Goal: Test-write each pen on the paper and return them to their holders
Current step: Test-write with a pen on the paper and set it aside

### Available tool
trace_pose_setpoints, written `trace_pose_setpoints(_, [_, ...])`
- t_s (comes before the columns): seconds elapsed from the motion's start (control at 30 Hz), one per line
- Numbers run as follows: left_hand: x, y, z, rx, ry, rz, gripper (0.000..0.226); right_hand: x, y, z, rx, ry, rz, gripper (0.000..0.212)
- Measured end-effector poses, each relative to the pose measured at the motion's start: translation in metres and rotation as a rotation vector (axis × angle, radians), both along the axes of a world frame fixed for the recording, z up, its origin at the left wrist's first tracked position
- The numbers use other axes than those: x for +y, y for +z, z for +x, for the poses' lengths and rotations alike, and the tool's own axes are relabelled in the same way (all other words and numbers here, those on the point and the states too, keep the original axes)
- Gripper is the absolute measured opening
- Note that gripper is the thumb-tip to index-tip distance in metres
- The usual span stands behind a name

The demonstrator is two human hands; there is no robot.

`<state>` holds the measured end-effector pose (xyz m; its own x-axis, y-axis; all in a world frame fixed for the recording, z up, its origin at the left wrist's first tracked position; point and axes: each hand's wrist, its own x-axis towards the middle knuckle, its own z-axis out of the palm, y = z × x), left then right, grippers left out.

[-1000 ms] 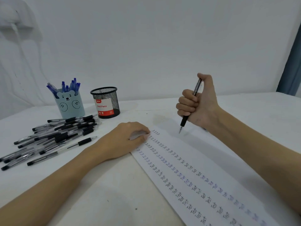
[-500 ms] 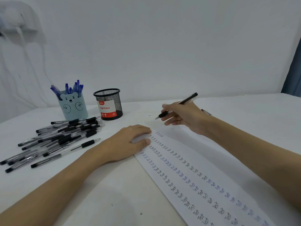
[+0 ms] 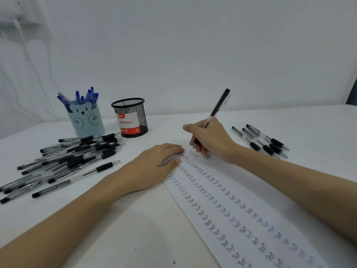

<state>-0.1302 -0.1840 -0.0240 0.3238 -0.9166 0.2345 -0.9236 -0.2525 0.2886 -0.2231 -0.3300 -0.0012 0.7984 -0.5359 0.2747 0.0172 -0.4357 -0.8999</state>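
My right hand pinches a black pen, tip on the paper. My left hand lies flat, fingers together, on the paper's edge.

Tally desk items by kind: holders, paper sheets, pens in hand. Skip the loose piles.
Pen holders: 2, a light blue bear-faced cup and a black wire-mesh cup
White paper sheet: 1
Black clear-barrelled pen gripped by the right hand: 1
Total: 4

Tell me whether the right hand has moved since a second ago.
Yes. The right hand has come down with the pen from above the paper to its top edge, tip at the sheet, closer to the left hand.
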Motion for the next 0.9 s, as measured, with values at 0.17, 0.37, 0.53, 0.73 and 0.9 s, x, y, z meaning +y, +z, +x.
trace_pose_setpoints(0.17, [0.001,0.0,0.0,0.005,-0.022,-0.001,0.043,-0.004,-0.009,0.007,-0.009,-0.119,-0.083,0.042])
trace_pose_setpoints(0.37, [0.002,0.001,-0.002,0.042,-0.012,0.004,0.043,-0.002,-0.013,0.008,0.029,-0.1,-0.192,0.04])
trace_pose_setpoints(0.53, [0.003,0.002,-0.002,0.053,-0.009,-0.011,0.043,-0.002,-0.013,0.007,0.031,-0.098,-0.209,0.044])
trace_pose_setpoints(0.73, [0.003,0.003,-0.003,0.037,-0.027,-0.017,0.042,0.0,-0.012,0.007,0.033,-0.082,-0.239,0.044])
trace_pose_setpoints(0.9, [0.003,0.003,-0.004,0.039,-0.024,-0.019,0.042,-0.001,-0.013,0.009,0.007,-0.102,-0.227,0.046])
